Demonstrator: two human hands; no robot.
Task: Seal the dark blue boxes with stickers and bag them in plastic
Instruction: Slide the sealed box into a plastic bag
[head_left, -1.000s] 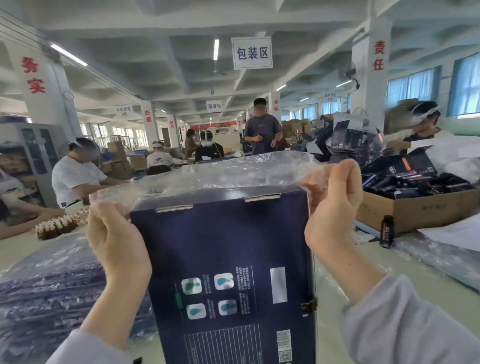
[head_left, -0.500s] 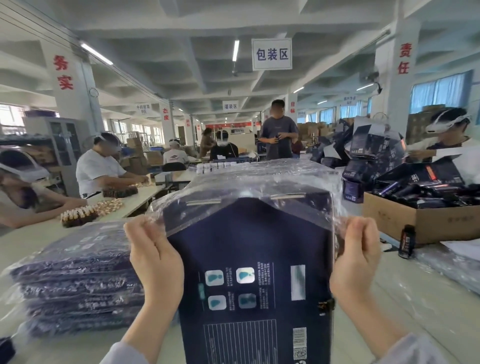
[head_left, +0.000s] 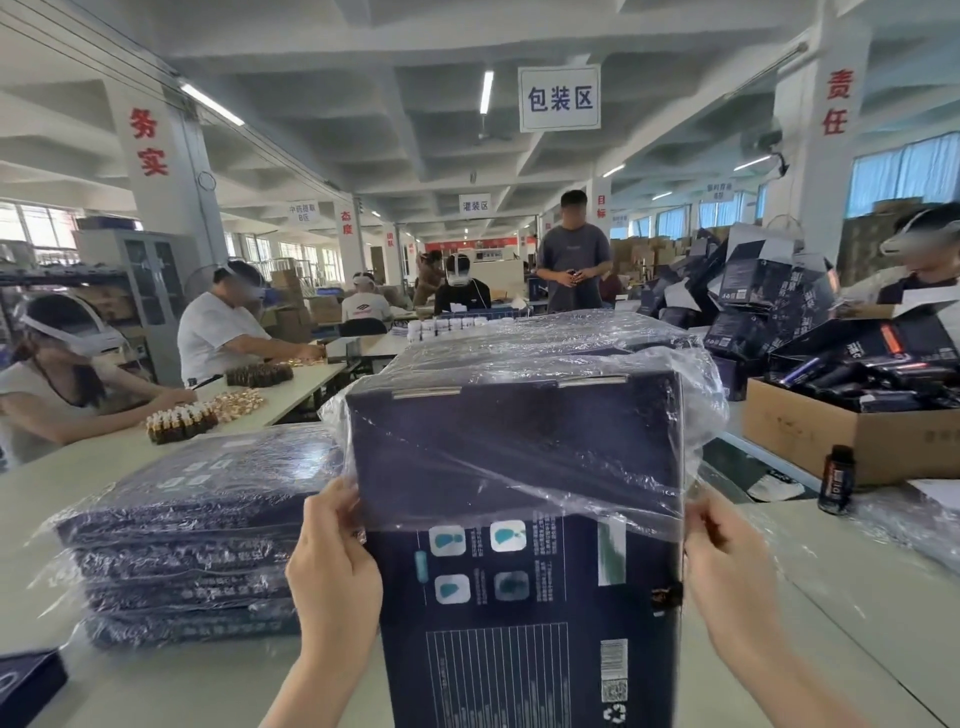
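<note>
Two hands, one box. The dark blue box (head_left: 519, 639) stands upright at centre, back panel w/ icons and barcode toward the camera, base out of view. A clear plastic bag (head_left: 524, 457) sits over its top and upper half. The bag mouth lies approx. level w/ the hands, and the lower half of the box is bare. L hand (head_left: 332, 561) pinches the film at the box's left edge; R hand (head_left: 727, 566) pinches it at the box's right edge.

Left of the box: a stack of bagged boxes (head_left: 192, 535), lying flat. Right of the box, well apart: a cardboard carton (head_left: 831, 441) of loose dark items, w/ a small dark bottle (head_left: 835, 478) just in front of it.

Step in hand (judged): bagging, approx. halfway. A small dark seal (head_left: 666, 597) shows on the box's right edge, below the R hand; sticker or clasp, cannot tell. The next move calls for an even pull on both sides toward the box's base, film kept free of the corners so it neither snags nor tears.
</note>
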